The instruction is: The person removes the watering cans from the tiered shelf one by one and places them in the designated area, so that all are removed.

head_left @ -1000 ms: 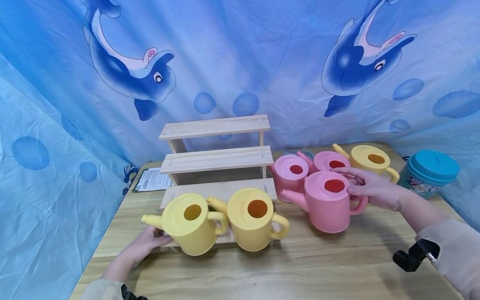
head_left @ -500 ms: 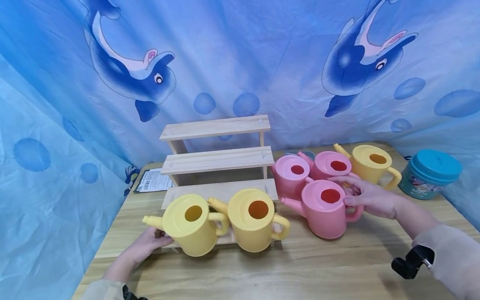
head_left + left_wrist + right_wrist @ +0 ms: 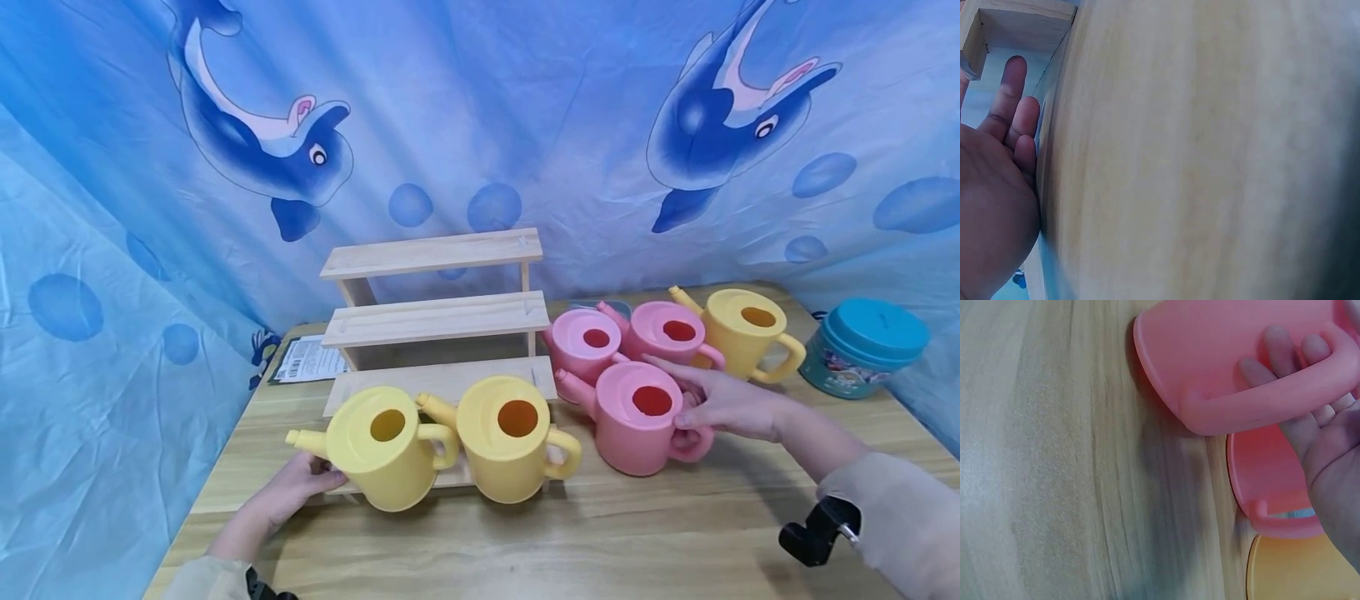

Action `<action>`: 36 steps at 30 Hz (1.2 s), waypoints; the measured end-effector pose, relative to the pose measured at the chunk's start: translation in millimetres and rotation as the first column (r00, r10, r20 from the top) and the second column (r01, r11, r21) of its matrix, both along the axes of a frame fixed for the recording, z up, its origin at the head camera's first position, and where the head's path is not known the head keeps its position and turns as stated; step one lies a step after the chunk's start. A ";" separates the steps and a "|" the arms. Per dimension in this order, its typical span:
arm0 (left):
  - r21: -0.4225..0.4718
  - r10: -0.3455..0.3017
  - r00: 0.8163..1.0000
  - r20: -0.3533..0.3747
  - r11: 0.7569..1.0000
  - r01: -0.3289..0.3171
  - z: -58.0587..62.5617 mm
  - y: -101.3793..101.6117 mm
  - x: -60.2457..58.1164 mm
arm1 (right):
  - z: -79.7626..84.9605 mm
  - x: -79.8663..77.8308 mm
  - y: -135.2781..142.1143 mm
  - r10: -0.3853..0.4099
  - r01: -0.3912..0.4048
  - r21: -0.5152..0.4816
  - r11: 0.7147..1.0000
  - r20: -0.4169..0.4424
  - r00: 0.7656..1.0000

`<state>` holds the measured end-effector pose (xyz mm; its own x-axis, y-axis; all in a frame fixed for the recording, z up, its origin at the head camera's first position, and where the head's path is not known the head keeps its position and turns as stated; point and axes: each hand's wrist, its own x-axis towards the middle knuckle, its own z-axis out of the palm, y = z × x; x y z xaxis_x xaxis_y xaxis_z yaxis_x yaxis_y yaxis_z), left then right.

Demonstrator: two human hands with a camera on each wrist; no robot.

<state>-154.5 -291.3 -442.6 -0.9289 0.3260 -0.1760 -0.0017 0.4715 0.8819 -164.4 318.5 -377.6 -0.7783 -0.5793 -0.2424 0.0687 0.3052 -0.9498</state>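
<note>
My right hand (image 3: 723, 404) holds a pink watering can (image 3: 633, 437) by its handle, fingers passed through the loop in the right wrist view. Its spout points left toward two other pink watering cans (image 3: 581, 354) (image 3: 663, 329) close behind it. At the left end of a stepped wooden shelf (image 3: 438, 321), my left hand (image 3: 292, 487) grips the lowest step, partly hidden by a spout; the left wrist view shows its lower fingers loosely bent beside the wood. Two yellow watering cans (image 3: 378, 467) (image 3: 506, 462) stand side by side on that step, hiding much of it.
Another yellow watering can (image 3: 742, 333) stands at the back right, near a teal lidded tub (image 3: 862, 350). A printed sheet (image 3: 307, 360) lies left of the shelf. A blue dolphin curtain (image 3: 480, 108) hangs behind the wooden table (image 3: 480, 550).
My right hand has moved the pink watering can slightly left and down, closer to the tabletop. The left hand, the shelf and the yellow cans keep their places.
</note>
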 end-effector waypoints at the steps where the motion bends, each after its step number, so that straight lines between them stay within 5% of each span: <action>1: 0.000 0.000 1.000 0.000 1.000 0.000 -0.4 -0.1 0.1 | -0.2 -0.3 -1.7 0.000 0.000 -0.008 1.000 0.000 1.000; 22: 0.010 -0.011 1.000 -0.019 1.000 0.011 -3.7 -2.0 -0.1 | -13.6 -1.5 -22.9 -0.040 0.038 -0.015 0.999 -0.123 0.992; 29: 0.005 -0.012 0.999 -0.038 1.000 0.013 -3.7 -1.5 0.7 | -0.5 -2.5 -21.2 -0.037 0.083 0.181 0.980 -0.243 0.969; 36: -0.001 -0.010 0.999 -0.032 1.000 0.010 -3.1 -1.8 1.0 | 31.5 -9.8 -19.6 0.002 0.144 0.322 0.936 -0.411 0.912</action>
